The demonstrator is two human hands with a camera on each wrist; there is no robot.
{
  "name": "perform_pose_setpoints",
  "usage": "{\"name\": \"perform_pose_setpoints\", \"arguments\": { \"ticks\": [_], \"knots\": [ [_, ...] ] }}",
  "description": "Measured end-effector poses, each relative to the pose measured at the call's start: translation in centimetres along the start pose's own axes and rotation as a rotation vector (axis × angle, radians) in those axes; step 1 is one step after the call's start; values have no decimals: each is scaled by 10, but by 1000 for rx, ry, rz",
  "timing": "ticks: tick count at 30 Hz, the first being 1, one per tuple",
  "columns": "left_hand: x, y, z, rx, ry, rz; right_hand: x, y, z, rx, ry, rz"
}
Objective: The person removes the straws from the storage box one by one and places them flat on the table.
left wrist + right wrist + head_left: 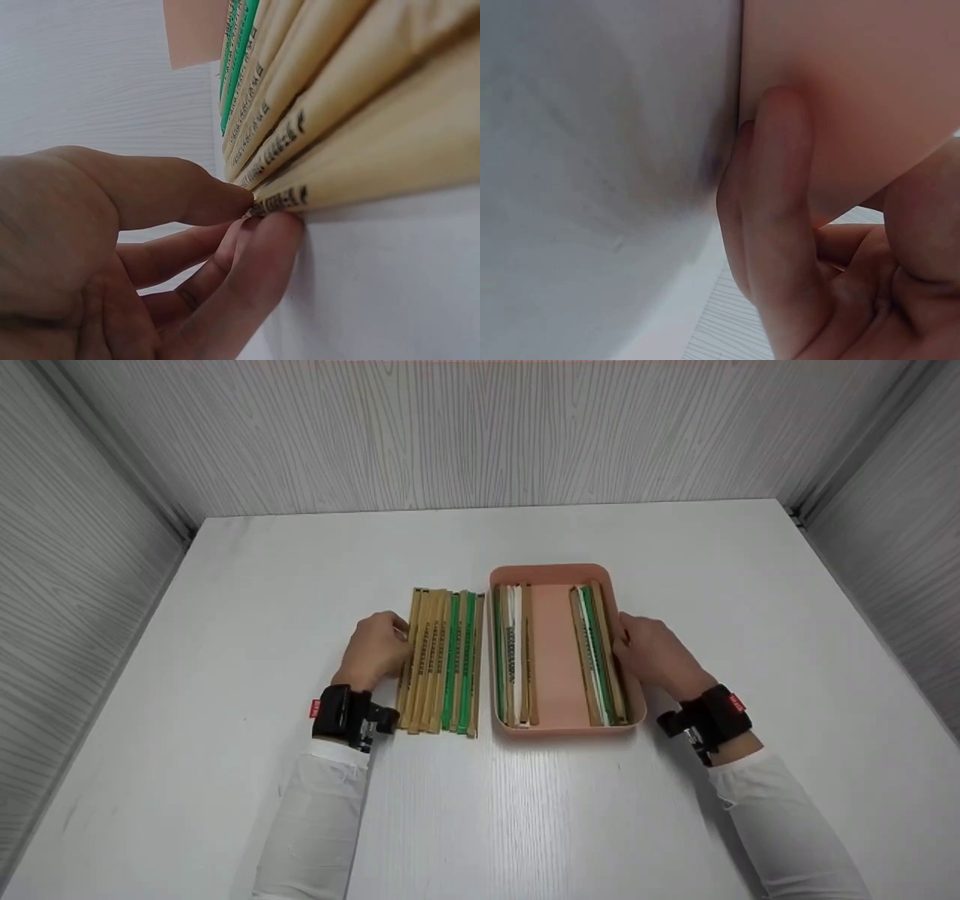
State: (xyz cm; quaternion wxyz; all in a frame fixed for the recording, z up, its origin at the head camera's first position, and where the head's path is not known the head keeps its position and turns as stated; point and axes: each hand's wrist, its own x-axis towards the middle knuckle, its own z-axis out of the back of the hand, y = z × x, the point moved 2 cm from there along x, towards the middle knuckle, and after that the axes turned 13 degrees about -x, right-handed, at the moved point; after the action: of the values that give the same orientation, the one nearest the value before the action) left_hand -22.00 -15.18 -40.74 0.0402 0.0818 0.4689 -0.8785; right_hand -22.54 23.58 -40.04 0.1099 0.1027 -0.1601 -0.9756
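A row of long, thin paper-wrapped sticks [427,660] lies side by side on the white table, mostly brown with a couple of green ones, all with dark print. At the row's left edge my left hand [375,649] pinches the outermost brown stick [375,176] between thumb and fingertips. Right of the row stands a pink rectangular box [556,660]. My right hand [660,656] grips its right wall, with fingers [780,172] flat along the outside and the thumb at the rim.
Inside the box, one group of green, white and brown wrapped sticks [514,660] leans along the left wall. A second group [596,660] lies along the right wall, with bare box floor between. Wood-grained panels [487,435] enclose the table's back and sides.
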Motion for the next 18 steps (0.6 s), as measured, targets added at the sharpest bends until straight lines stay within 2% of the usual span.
{"name": "perform_pose_setpoints", "arguments": {
  "ticks": [5,9,13,18],
  "knots": [
    [-2,-3,4,-29,2,14,0,0,0,20,9,-8],
    [-4,-15,10,-45,-12,-9,1,1,-1,30,25,-13],
    [-1,-39,10,-26,-13,-67,1,0,-1,34,26,-18],
    [4,-83,-4,35,5,-161,0,-1,-1,53,22,-20]
  ]
}}
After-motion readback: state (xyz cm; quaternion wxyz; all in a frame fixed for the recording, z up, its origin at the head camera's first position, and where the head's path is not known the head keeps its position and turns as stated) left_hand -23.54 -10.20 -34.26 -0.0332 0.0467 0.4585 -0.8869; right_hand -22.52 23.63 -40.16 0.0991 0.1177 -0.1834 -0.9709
